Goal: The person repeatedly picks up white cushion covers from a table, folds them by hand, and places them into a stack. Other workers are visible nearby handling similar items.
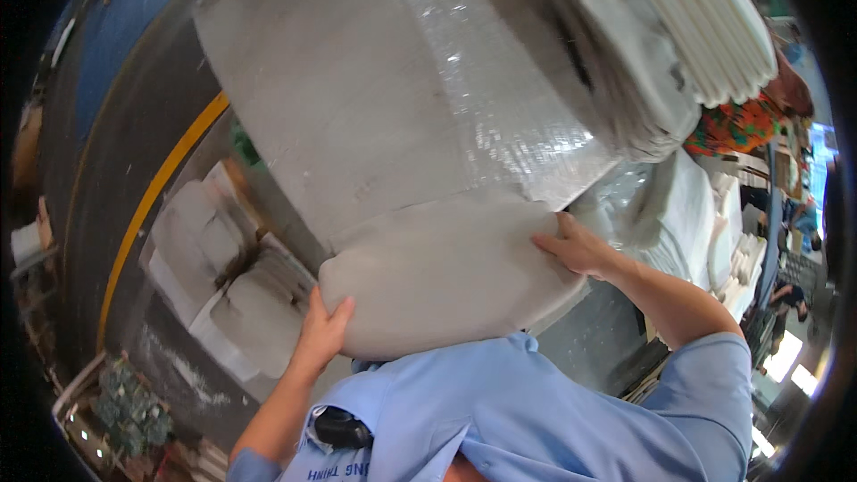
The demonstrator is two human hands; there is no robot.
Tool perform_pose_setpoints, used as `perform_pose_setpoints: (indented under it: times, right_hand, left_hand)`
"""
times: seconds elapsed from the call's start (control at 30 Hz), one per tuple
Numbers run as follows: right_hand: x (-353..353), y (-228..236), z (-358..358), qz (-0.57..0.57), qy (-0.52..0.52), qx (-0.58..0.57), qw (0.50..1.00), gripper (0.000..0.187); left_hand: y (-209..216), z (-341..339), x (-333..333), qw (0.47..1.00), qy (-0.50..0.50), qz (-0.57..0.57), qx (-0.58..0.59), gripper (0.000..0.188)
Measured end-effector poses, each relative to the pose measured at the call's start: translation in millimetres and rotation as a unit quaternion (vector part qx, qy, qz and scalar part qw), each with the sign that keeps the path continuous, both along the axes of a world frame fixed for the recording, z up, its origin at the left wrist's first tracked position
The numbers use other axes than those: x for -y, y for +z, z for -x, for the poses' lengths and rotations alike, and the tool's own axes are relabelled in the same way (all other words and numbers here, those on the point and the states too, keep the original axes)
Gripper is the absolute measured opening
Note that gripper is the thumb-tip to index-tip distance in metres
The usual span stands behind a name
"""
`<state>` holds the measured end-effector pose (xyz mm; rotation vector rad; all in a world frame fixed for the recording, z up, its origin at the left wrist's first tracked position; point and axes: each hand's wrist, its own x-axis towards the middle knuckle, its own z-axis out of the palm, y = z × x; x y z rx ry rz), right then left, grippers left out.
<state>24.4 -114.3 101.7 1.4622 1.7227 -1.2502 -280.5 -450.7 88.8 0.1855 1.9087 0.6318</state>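
A pale grey cushion-like pad (446,272) with rounded corners lies between my two hands, close in front of my blue shirt. My left hand (323,326) is closed on its left end, the thumb on top. At the far right corner, my right hand (576,248) grips the edge, thumb on the upper face and the other fingers mostly hidden beneath. The pad's far edge meets or overlaps a wide grey surface (330,107). Shiny clear plastic film (464,80) stretches across that surface.
Stacked grey pads (634,62) and ribbed white pieces (714,18) rise at the far right. More pads (259,312) stand low on the left, near a yellow floor line (147,201). Film-wrapped white stacks (669,214) sit beyond my right arm. Another person (790,296) is in the right background.
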Motion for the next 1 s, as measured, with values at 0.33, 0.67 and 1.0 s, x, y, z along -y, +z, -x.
perform_pose_setpoints:
  times: [0.33,0.67,1.0]
  right_hand:
    - [-6,-36,15,-0.014,-0.022,0.085,0.996,0.074]
    - [-28,-74,11,0.067,-0.080,0.130,0.986,0.069]
    - [-38,-85,22,0.139,-0.157,0.099,0.973,0.065]
  left_hand:
    - [-17,18,-29,0.974,-0.113,0.174,-0.089,0.059]
    - [-50,50,-49,0.961,-0.123,0.249,-0.005,0.066]
    - [-78,56,-38,0.979,-0.027,0.198,0.049,0.061]
